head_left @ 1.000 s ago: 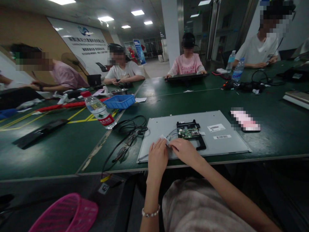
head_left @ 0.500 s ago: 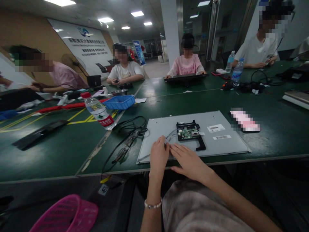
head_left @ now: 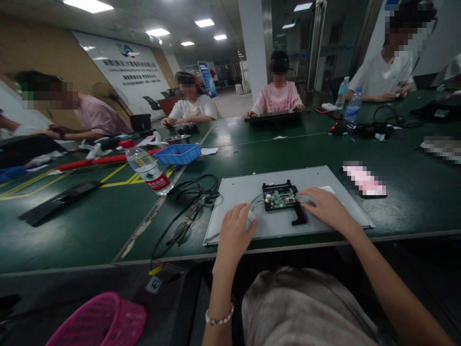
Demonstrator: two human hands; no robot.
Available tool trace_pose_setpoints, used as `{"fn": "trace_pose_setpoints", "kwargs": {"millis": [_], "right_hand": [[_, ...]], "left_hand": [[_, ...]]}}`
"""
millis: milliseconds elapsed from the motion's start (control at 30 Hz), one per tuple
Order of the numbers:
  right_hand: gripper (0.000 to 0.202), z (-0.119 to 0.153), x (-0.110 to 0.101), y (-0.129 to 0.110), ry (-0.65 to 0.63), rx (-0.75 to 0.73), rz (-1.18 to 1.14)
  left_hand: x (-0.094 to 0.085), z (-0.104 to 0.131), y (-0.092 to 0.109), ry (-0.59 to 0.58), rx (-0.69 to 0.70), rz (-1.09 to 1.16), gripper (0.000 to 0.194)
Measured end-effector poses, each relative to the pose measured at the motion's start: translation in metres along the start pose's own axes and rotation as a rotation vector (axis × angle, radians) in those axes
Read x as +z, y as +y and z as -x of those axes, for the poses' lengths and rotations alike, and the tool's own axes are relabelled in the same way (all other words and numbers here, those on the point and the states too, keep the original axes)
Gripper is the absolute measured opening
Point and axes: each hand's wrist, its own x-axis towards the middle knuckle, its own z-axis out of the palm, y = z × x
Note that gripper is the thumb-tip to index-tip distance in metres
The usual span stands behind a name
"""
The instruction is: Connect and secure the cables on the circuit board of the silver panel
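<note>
A flat grey panel [head_left: 252, 182] lies on the green table near its front edge. On its middle sits a green circuit board [head_left: 281, 198] in a black bracket [head_left: 299, 216]. My left hand [head_left: 236, 228] is over the panel's left part, fingers curled round a small grey piece [head_left: 251, 217] from which thin grey wires run to the board. At the bracket's right side is my right hand [head_left: 322, 206], its thumb and fingertips closed on something small and greyish that I cannot make out.
Black cables [head_left: 194, 192] lie left of the panel, beside a tilted water bottle [head_left: 149, 173] and a blue tray [head_left: 179, 154]. A phone [head_left: 365, 181] is to the right. Below left stands a pink basket [head_left: 131, 315]. Several people sit around the green table [head_left: 216, 139].
My right hand has moved right, from beside my left hand to the bracket's right side. My left hand has shifted slightly, and the grey piece at its fingers now shows.
</note>
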Motion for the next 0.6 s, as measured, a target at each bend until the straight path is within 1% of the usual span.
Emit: {"fn": "trace_pose_setpoints", "kwargs": {"millis": [100,200,267,367,500,533,600], "right_hand": [[0.021,-0.004,0.004,0.004,-0.048,-0.003,0.039],[0.021,-0.005,0.008,0.0,-0.075,-0.004,0.116],[0.022,-0.004,0.008,-0.002,-0.078,-0.004,0.188],[0.024,-0.001,0.003,0.0,-0.039,0.023,0.284],[0.026,0.007,-0.003,0.011,0.043,0.063,0.37],[0.027,0.01,-0.002,0.015,0.046,0.066,0.386],[0.03,0.015,0.0,0.023,0.037,0.072,0.4]], "left_hand": [[-0.002,0.005,0.004,-0.106,0.052,-0.05,0.035],[-0.003,0.004,0.007,-0.148,0.045,-0.114,0.019],[-0.004,0.001,0.009,-0.156,0.055,-0.159,0.014],[-0.01,-0.005,0.009,-0.103,0.067,-0.22,0.018],[-0.02,-0.012,0.002,0.048,0.068,-0.256,0.018],[-0.021,-0.014,-0.001,0.068,0.071,-0.261,0.019],[-0.022,-0.015,-0.008,0.066,0.081,-0.268,0.019]]}}
